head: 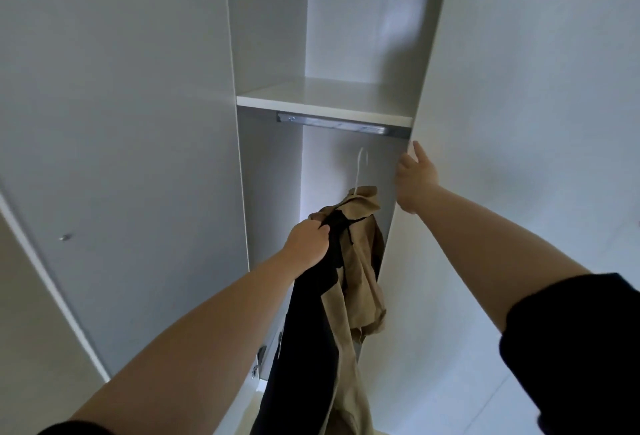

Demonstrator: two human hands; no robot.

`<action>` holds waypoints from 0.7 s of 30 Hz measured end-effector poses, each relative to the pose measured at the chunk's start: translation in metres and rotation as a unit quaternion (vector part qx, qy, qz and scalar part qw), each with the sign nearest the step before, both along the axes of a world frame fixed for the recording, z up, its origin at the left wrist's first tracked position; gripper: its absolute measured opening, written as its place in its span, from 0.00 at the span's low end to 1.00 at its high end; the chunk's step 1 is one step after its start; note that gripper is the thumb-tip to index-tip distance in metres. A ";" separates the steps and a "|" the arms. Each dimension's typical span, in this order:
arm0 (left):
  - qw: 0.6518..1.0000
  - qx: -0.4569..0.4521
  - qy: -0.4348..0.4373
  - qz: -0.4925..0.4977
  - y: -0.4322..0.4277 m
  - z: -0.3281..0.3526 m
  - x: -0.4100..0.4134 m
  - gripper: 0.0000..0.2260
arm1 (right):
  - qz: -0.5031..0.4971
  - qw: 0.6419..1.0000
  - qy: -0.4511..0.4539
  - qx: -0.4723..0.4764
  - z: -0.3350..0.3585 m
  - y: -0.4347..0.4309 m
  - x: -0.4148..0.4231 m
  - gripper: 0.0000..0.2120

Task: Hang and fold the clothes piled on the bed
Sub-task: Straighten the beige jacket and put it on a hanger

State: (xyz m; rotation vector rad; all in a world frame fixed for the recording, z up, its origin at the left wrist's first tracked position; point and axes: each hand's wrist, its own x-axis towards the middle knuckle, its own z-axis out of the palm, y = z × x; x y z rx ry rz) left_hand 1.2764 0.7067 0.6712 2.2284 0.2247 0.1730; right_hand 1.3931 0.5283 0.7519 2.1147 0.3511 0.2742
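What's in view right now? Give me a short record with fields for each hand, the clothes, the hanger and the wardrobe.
left-hand grip: grips black cloth garment, bunched with tan cloth garment
right-hand grip: fingers straight, touching edge of white wardrobe side panel
thin white hanger: carries the tan garment; hook below the rail, not on it
silver metal rail: mounted under flat white shelf
task state: clothes raised inside the open wardrobe, not yet hung
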 end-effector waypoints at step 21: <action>0.981 0.033 0.017 -0.190 -0.098 -0.031 -0.109 0.14 | -0.048 0.996 0.056 -0.050 -0.068 -0.105 -0.249 0.05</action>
